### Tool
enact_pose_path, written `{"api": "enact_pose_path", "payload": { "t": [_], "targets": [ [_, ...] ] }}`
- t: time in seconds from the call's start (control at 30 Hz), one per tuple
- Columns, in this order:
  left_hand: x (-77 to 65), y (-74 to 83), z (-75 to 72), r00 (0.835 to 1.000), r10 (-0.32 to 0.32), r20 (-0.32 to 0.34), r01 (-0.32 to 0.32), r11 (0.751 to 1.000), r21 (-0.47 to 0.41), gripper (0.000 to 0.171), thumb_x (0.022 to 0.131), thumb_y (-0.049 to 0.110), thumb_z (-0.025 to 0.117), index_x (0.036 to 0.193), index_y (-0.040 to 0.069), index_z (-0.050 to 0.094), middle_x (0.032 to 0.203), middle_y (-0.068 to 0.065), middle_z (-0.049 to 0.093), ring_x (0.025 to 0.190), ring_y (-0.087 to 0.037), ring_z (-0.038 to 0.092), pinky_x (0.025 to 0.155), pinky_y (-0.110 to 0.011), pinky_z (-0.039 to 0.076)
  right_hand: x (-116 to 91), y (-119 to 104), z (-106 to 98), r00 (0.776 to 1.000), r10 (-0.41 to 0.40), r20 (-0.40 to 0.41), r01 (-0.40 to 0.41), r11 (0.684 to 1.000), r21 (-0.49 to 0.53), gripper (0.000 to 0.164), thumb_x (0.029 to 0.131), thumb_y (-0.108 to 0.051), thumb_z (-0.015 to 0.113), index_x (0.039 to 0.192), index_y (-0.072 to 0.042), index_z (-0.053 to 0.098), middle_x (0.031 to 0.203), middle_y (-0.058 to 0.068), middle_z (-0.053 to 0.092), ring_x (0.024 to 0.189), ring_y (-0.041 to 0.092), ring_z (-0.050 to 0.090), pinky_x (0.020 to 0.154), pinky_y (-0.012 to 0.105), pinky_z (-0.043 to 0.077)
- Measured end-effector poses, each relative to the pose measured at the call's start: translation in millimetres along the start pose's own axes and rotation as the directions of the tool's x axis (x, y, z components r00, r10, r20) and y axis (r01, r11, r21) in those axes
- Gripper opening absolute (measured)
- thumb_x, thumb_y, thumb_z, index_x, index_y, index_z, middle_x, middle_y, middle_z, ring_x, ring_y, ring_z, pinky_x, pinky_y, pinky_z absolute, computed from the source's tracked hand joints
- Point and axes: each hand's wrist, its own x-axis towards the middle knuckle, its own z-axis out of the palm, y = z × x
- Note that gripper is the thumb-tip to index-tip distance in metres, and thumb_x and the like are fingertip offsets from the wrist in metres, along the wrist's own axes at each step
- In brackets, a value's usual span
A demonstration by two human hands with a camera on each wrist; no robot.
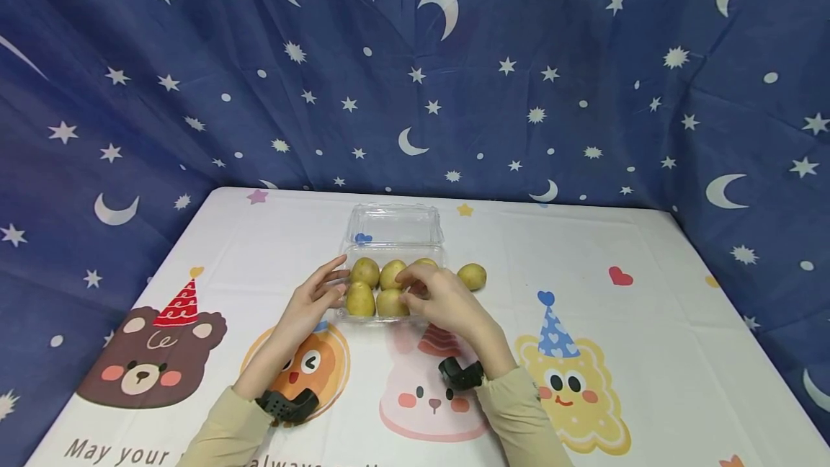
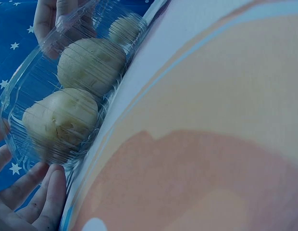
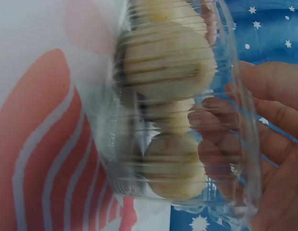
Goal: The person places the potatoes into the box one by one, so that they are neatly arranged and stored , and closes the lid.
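A clear plastic clamshell box lies with its lid raised at the back, holding several yellowish potatoes. At the box's left side is my left hand, its fingers spread along the wall; in the left wrist view the fingertips touch the plastic. Above the box's right half, my right hand reaches in with bent fingers beside the potatoes. Through the clear wall in the right wrist view, those fingers show close to a rear potato, with no firm grip visible.
One loose potato lies on the table just right of the box. A white cloth printed with cartoon animals covers the table. Behind it hangs a dark blue curtain with moons and stars.
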Motion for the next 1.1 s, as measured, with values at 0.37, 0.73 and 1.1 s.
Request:
{"api": "enact_pose_path", "payload": {
  "t": [0.37,0.73,1.1],
  "targets": [
    [0.2,0.3,0.7,1.0,-0.003,-0.012,0.004,1.0,0.015,0.051,0.099,0.023,0.053,0.148,0.028,0.037,0.141,-0.016,0.05,0.122,-0.034,0.056,0.083,-0.02,0.051,-4,-1,-13,1.0,-0.005,-0.022,0.007,0.996,0.089,0.021,0.088,-0.012,0.067,0.11,-0.01,0.068,0.105,0.004,0.07,0.087,0.012,0.063,0.081,0.04,0.055],
    [1.0,0.4,0.5,1.0,-0.002,-0.01,0.002,1.0,0.013,0.052,0.099,0.023,0.052,0.149,0.025,0.036,0.141,-0.017,0.05,0.122,-0.035,0.056,0.083,-0.02,0.052,-8,4,-29,0.996,0.018,-0.084,-0.01,0.995,0.1,0.02,0.089,-0.012,0.065,0.109,-0.011,0.069,0.108,0.006,0.07,0.095,0.017,0.064,0.089,0.045,0.052],
    [0.9,0.0,0.7,1.0,-0.004,-0.004,0.004,1.0,0.009,0.053,0.1,0.023,0.052,0.149,0.023,0.035,0.141,-0.017,0.05,0.123,-0.035,0.055,0.083,-0.02,0.051,-11,13,-39,0.991,0.035,-0.13,-0.025,0.996,0.08,0.022,0.089,-0.013,0.067,0.11,-0.008,0.068,0.107,0.006,0.07,0.095,0.019,0.065,0.084,0.046,0.054]
  ]
}}
